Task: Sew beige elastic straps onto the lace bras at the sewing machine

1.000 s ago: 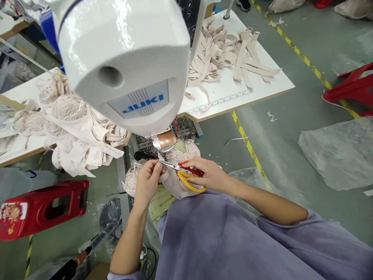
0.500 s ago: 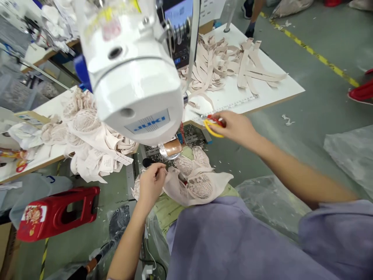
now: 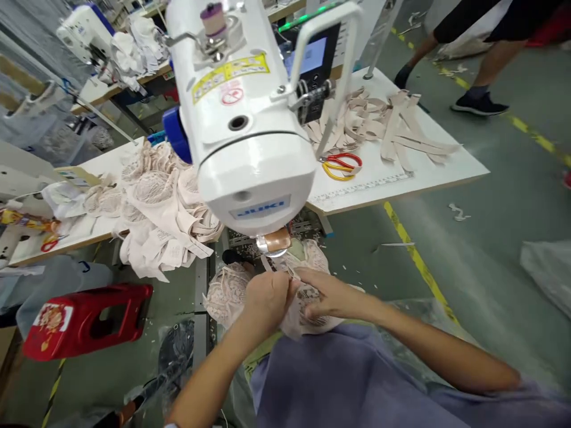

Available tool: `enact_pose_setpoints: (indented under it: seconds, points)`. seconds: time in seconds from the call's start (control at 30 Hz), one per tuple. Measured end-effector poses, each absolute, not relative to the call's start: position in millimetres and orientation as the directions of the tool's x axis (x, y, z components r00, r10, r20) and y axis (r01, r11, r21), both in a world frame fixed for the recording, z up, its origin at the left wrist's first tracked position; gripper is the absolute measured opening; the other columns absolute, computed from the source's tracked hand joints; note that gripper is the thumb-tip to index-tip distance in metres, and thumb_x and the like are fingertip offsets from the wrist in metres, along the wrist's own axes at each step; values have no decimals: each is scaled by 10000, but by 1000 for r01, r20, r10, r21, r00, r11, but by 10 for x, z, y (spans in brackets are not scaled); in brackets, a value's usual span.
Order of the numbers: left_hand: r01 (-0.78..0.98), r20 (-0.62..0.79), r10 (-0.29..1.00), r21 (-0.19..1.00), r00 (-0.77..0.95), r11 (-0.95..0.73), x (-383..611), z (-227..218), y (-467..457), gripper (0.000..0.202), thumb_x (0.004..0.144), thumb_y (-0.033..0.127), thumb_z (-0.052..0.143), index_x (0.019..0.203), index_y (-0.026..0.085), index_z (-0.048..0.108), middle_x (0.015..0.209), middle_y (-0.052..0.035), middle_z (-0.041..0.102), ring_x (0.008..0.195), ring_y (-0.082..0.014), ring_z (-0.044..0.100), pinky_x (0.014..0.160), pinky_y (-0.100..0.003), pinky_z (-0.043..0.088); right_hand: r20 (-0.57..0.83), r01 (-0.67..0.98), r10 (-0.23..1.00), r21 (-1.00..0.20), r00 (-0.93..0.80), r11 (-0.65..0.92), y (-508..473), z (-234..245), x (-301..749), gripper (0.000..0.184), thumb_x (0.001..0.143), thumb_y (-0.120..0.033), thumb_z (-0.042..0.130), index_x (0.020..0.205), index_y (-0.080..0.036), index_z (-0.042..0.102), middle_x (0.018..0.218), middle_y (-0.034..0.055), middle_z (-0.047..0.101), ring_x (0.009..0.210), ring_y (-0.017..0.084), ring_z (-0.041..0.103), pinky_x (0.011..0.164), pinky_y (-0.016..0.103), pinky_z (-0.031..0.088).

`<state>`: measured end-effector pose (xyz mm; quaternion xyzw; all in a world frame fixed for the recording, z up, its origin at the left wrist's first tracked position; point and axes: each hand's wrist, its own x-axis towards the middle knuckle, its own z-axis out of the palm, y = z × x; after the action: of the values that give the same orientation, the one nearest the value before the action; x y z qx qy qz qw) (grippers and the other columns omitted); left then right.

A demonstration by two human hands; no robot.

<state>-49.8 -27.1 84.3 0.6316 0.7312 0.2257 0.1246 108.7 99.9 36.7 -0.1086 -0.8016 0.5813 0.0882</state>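
Garment [image 3: 292, 324]: at our lap, below sewing machine [image 3: 259, 169] | Left hand [image 3: 269, 297]: fingers curled closed, pinching it | Right hand [image 3: 329, 294]: fingers extended alongside; we cannot tell its grip | Scissors [image 3: 329, 160]: on table [image 3: 446, 176], unheld | Progress: we judge this piece in work, unfinished; remaining steps undetermined

Floor, left: a red stool [image 3: 82, 318] with a floral sticker, just beside a translucent tub [image 3: 42, 285]. Floor, right: a yellow-and-black tape line [image 3: 417, 255], a curled white scrap [image 3: 457, 211] beyond it and clear plastic sheeting [image 3: 551, 267] farther right; at the far right, a person's legs [image 3: 486, 65] in dark shorts and shoes. Far left: a second white sewing machine [image 3: 82, 35], with white cloth pieces [image 3: 134, 50] heaped beside it.
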Motion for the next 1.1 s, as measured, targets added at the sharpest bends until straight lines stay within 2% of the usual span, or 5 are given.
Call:
enact_pose_setpoints:
  seconds: [0.13,0.3,0.5,0.77,1.1]
  points:
    - [688,124,940,712,-318,138,-233,944,-109,331,1010,340,420,700,224,447,616,3,508,568,-148,459,567,-294,282,-106,70,600,-994,-793,-82,842,487,988,542,996,-637,300,1050,-218,639,828,50,671,763,201,637,700,331,557]
    - [317,-11,815,918,-580,238,-189,1050,25,418,1035,417,352,675,221,430,605,22,463,564,-133,426,550,-267,313,-95,4,741,-992,-665,-123,1129,813,759,309,885,-523,609,902,-215,583,712,-5,614,643,146,576,597,261,482]
    - [592,135,774,728,-619,346,-436,949,-22,295,970,394,539,1175,243,688,776,-30,719,678,-184,621,660,-275,417,24,88,694,-988,-720,126,1659,883,433,191,871,-380,622,889,-206,547,616,-63,534,575,104,471,570,243,373]
    - [789,243,817,501,-523,356,-603,905,39,312,969,342,533,1161,253,761,799,-61,775,609,-172,612,587,-258,353,117,129,580,-922,-806,365,1959,909,179,84,851,-262,614,922,-221,600,664,-28,570,742,180,583,758,329,476]
    - [764,253,791,530,-556,368,-647,920,54,261,943,344,580,1089,275,785,633,-32,699,691,-205,649,599,-244,359,144,151,568,-885,-810,440,1971,1020,140,126,884,-260,588,784,-213,527,606,-45,503,607,131,497,677,301,470]
